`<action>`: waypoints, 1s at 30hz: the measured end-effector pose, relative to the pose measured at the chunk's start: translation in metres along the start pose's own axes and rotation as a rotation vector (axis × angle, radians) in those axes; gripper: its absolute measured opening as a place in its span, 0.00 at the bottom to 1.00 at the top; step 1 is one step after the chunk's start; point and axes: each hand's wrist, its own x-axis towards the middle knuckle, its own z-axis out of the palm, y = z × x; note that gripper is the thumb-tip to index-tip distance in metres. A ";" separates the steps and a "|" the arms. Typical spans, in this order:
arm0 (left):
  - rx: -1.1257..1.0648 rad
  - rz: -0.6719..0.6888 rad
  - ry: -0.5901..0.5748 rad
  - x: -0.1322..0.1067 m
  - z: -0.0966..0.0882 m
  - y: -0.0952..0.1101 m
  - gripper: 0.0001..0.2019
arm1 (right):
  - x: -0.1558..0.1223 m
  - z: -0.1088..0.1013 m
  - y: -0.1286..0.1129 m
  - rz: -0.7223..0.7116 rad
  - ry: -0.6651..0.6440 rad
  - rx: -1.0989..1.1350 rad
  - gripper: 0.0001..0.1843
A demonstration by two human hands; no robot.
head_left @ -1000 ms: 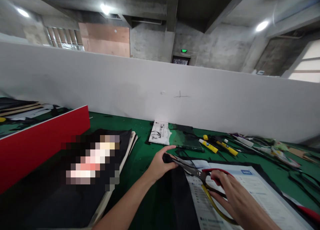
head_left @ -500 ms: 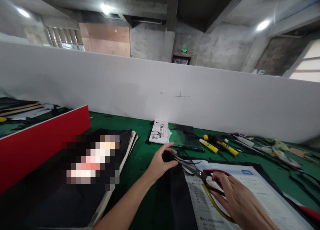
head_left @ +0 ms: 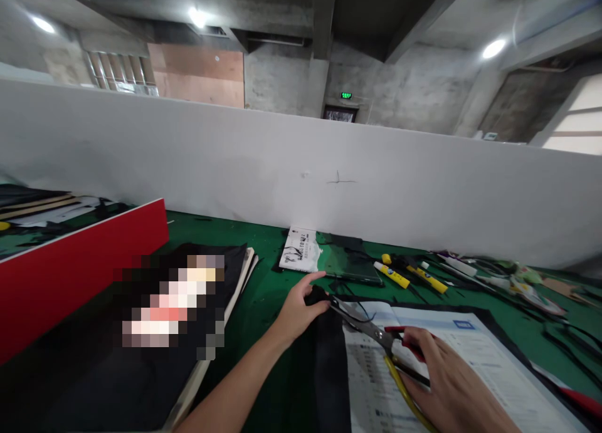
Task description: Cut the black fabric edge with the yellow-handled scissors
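My left hand (head_left: 295, 311) pinches the far left corner of a black sheet (head_left: 330, 370) between thumb and fingers. This sheet lies under an open printed booklet (head_left: 437, 333) and shows as a dark border around it. In my right hand (head_left: 454, 373) are scissors (head_left: 380, 336) with one red and one yellow handle. Their blades point left, and the tips reach the bunched black corner by my left thumb. A thin black strip curls beside the blades. Whether the blades have material between them is hard to see.
A blurred-out black-covered book (head_left: 94, 376) lies left, beside a red divider (head_left: 84, 257). Behind my hands are a torn-covered book (head_left: 301, 251) and yellow glue tubes (head_left: 394, 275). Black scraps and clutter (head_left: 527, 289) lie right. A white partition (head_left: 235, 163) borders the green table.
The scissors and my right hand have shifted slightly right and down. The thin black strip by the blades has moved. My left hand keeps its pinch on the corner.
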 end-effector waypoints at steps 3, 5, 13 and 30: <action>0.023 0.005 0.008 0.000 -0.001 0.001 0.29 | 0.002 0.001 -0.005 0.003 0.009 0.019 0.20; 0.034 0.011 0.011 0.000 -0.001 0.001 0.29 | 0.004 0.003 -0.009 -0.023 0.042 0.025 0.20; 0.044 0.038 -0.004 0.001 0.000 0.003 0.29 | 0.003 0.005 -0.011 0.034 0.020 0.075 0.16; 0.067 0.028 -0.061 -0.001 0.000 0.006 0.32 | -0.003 0.002 -0.014 0.167 -0.087 0.225 0.14</action>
